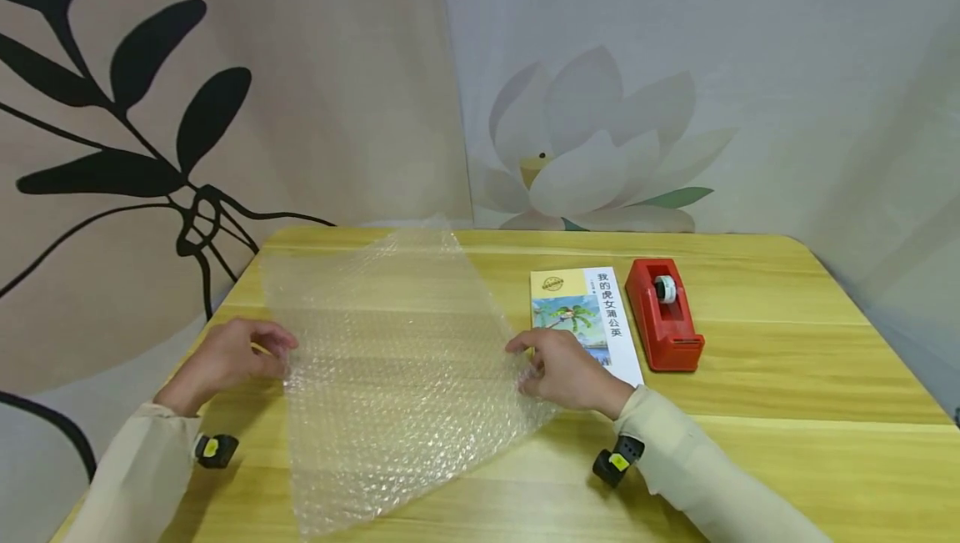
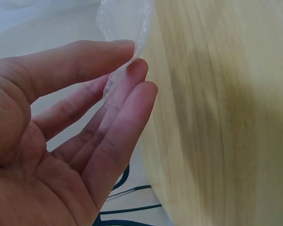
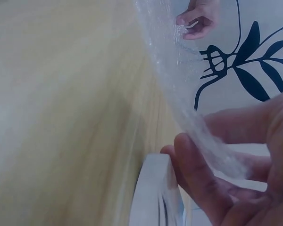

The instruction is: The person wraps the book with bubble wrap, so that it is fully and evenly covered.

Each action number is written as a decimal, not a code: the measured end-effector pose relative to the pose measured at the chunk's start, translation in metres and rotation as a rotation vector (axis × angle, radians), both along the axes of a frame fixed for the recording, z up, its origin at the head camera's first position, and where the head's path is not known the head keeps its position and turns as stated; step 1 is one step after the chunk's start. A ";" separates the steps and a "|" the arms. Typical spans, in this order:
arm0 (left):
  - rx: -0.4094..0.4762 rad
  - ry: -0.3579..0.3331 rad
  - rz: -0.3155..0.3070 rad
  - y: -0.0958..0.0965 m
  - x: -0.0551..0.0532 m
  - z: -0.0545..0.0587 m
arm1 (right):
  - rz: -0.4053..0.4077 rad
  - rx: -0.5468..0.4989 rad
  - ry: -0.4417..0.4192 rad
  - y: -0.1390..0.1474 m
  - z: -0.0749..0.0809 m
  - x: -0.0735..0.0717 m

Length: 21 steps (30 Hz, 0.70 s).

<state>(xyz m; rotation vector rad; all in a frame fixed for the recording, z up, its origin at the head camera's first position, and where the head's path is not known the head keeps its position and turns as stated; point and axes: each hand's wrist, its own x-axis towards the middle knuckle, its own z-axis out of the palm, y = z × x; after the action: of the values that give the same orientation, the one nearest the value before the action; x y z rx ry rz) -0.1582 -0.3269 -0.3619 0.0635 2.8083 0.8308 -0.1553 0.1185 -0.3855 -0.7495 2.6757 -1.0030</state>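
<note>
Clear plastic w/ many small bubbles is the material of the wrap [image 1: 397, 359], a big sheet which the person holds w/ two hands over the L & middle part of the yellow wood-grain table [image 1: 787, 376]. The L hand [image 1: 240, 355] pinches its L edge: the thumb [image 2: 85, 59] and the tips of the fingers [image 2: 125, 127] press the thin film from two sides. The R hand [image 1: 566, 372] grasps the R edge in similar way, w/ the wrap passing btwn thumb and fingers. One corner of the sheet points to the far edge of the table; whether its near end touches the table, one cannot tell.

Just beside the R hand lies the book [image 1: 581, 322], partly hidden by this hand; its cover shows a palm tree & a white strip w/ dark letters. If the fingers touch the book is not clear. Next to the book, on its R side, stands the red dispenser [image 1: 678, 334], w/ a small white roll [image 1: 665, 289] inside. On each wrist is a black cam [image 1: 217, 449] w/ a yellow mark; the sleeves [image 1: 135, 476] are pale. Behind the table, the light backdrop [image 1: 345, 93] has a dark plant [image 1: 105, 174] on the L & a pale lotus [image 1: 592, 159] approx. in the middle.
</note>
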 end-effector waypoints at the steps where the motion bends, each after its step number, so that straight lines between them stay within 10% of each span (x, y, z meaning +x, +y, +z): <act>1: 0.001 -0.008 -0.001 0.000 0.000 0.000 | 0.002 -0.001 0.004 0.000 0.000 0.000; 21: -0.087 -0.050 -0.052 0.003 0.001 0.012 | 0.000 -0.010 0.025 0.006 0.007 0.000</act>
<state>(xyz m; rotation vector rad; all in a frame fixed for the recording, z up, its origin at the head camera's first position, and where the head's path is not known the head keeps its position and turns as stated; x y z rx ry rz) -0.1574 -0.3242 -0.3499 0.1000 2.7798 0.6880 -0.1549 0.1246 -0.3780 -0.7689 2.6936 -1.0148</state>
